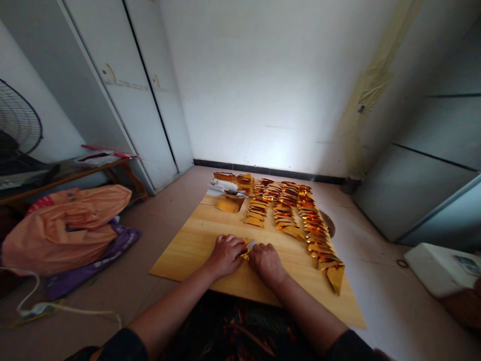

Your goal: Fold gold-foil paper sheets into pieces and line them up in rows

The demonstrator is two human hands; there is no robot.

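Note:
Near the front of a wooden board (195, 245), my left hand (227, 254) and my right hand (267, 263) are close together, fingers curled. Between them shows a small piece of gold foil paper (247, 246) with a pale grey patch. Both hands pinch it from either side, though the fingertips are partly hidden. Beyond them, folded gold foil pieces (285, 213) lie overlapping in several long rows. The right-hand row (315, 233) runs down toward the board's right edge. A stack of flat gold sheets (228, 204) lies at the back left of the board.
White rolled packaging (224, 185) and gold bundles (245, 181) sit at the board's far left corner. An orange bag (67, 225) and a purple bag (97, 260) lie on the floor at left. A white box (443, 265) stands at right; a round object (328, 223) shows behind the board's edge.

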